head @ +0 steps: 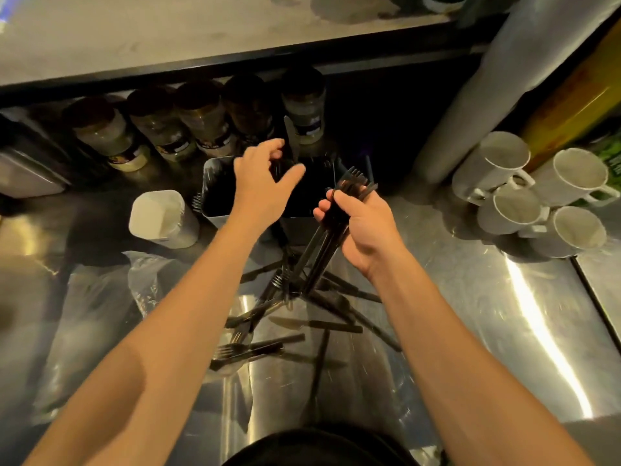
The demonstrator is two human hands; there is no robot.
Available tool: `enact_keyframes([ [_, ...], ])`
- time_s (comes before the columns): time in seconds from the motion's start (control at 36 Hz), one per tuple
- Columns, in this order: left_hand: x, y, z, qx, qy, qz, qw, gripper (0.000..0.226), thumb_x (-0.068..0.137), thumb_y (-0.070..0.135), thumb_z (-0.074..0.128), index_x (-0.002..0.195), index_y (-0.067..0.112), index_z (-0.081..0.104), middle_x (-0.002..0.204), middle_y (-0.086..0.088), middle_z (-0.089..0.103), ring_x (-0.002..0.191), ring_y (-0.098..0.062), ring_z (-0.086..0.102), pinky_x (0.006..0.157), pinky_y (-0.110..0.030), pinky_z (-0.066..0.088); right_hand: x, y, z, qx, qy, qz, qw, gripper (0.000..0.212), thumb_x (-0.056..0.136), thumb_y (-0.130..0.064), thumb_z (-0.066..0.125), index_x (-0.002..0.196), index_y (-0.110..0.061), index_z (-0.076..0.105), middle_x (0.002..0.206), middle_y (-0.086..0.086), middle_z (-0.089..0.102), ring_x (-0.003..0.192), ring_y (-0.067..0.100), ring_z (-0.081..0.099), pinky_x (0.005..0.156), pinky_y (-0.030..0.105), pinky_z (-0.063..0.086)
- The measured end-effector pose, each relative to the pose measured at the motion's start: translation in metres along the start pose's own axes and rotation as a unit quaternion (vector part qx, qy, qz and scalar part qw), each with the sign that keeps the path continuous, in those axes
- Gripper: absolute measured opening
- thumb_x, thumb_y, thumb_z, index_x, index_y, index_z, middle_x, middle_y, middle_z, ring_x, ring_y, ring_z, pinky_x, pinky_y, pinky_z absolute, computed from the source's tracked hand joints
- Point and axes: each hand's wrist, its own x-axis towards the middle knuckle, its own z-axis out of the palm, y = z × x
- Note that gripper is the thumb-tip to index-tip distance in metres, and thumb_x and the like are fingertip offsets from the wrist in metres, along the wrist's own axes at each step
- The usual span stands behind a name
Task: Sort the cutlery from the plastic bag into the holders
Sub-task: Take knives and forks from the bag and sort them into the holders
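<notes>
My left hand [265,178] reaches over the holder [311,196] at centre frame, fingers loosely spread. A knife [291,140] stands upright just beside the fingertips, blade up; whether the fingers pinch its handle or have let go, I cannot tell. My right hand [359,227] grips a bundle of forks [336,223], fingers curled round the handles, tines pointing toward the upper right, handle ends slanting down toward the lower left.

Loose cutlery [295,317] lies scattered on the steel surface [470,297] below both hands, long axes crossing in all directions. The plastic bag [100,314] lies crumpled at lower left, apparently emptied.

Key relation: the holder sits directly above the right hand in frame, just beside the fork tines. The bundle is tilted, so my judgement is that it needs turning upright before it drops in. The right hand is nearer the holder's right-side compartment; the left occupies the rear one.
</notes>
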Motion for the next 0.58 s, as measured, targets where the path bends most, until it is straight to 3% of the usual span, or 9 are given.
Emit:
enact_keyframes([
  [0.06, -0.017, 0.011, -0.007, -0.099, 0.036, -0.015, 0.994, 0.022, 0.098, 0.040, 0.056, 0.117, 0.028, 0.057, 0.109, 0.005, 0.058, 0.101, -0.013, 0.054, 0.090, -0.031, 0.050, 0.000, 0.003, 0.002, -0.023, -0.019, -0.007, 1.000, 0.010, 0.099, 0.001, 0.056, 0.107, -0.004, 0.058, 0.097, 0.012, 0.065, 0.077, 0.021, 0.069, 0.083, 0.040, 0.057],
  [0.14, -0.043, 0.026, -0.013, -0.220, -0.119, -0.081, 0.965, 0.021, 0.103, 0.044, 0.044, 0.114, 0.031, 0.056, 0.099, 0.007, 0.062, 0.085, -0.007, 0.059, 0.080, -0.032, 0.052, -0.001, 0.008, 0.010, -0.058, -0.044, -0.022, 0.997, 0.019, 0.096, -0.001, 0.062, 0.114, -0.002, 0.062, 0.099, 0.015, 0.072, 0.084, 0.026, 0.072, 0.084, 0.044, 0.058],
  [0.19, -0.056, 0.025, -0.016, -0.205, -0.171, -0.077, 0.961, 0.025, 0.105, 0.045, 0.039, 0.120, 0.034, 0.055, 0.101, 0.013, 0.063, 0.091, -0.003, 0.061, 0.083, -0.028, 0.050, -0.003, 0.012, 0.018, -0.100, -0.045, -0.024, 0.994, 0.021, 0.093, -0.007, 0.067, 0.114, -0.006, 0.067, 0.105, 0.014, 0.075, 0.095, 0.027, 0.074, 0.082, 0.042, 0.059],
  [0.25, -0.064, 0.020, -0.020, -0.228, -0.155, -0.071, 0.958, 0.029, 0.106, 0.042, 0.039, 0.124, 0.031, 0.059, 0.108, 0.014, 0.066, 0.103, -0.002, 0.062, 0.091, -0.026, 0.049, -0.006, 0.015, 0.025, -0.118, -0.052, -0.020, 0.991, 0.021, 0.091, -0.010, 0.070, 0.112, -0.007, 0.070, 0.107, 0.014, 0.075, 0.100, 0.029, 0.073, 0.082, 0.042, 0.059],
  [0.36, -0.067, 0.014, -0.038, -0.268, -0.118, -0.070, 0.954, 0.026, 0.105, 0.034, 0.046, 0.126, 0.033, 0.061, 0.111, 0.013, 0.067, 0.102, 0.006, 0.062, 0.083, -0.013, 0.050, -0.013, 0.020, 0.037, -0.146, -0.076, -0.015, 0.986, 0.021, 0.093, -0.011, 0.069, 0.113, -0.007, 0.071, 0.108, 0.015, 0.075, 0.102, 0.030, 0.072, 0.088, 0.044, 0.059],
  [0.44, -0.066, 0.008, -0.054, -0.267, -0.099, -0.061, 0.957, 0.028, 0.105, 0.032, 0.048, 0.130, 0.037, 0.061, 0.117, 0.016, 0.065, 0.114, 0.003, 0.058, 0.100, -0.022, 0.048, -0.018, 0.025, 0.045, -0.177, -0.110, -0.007, 0.978, 0.023, 0.096, -0.012, 0.066, 0.117, -0.005, 0.070, 0.106, 0.015, 0.075, 0.097, 0.028, 0.073, 0.084, 0.041, 0.059],
  [0.58, -0.067, -0.004, -0.077, -0.189, -0.081, -0.045, 0.978, 0.020, 0.102, 0.033, 0.054, 0.111, 0.035, 0.072, 0.102, 0.015, 0.072, 0.099, 0.001, 0.064, 0.093, -0.030, 0.053, -0.023, 0.037, 0.057, -0.222, -0.131, -0.006, 0.966, 0.021, 0.099, -0.011, 0.061, 0.117, -0.005, 0.069, 0.094, 0.010, 0.075, 0.082, 0.021, 0.073, 0.070, 0.034, 0.058],
])
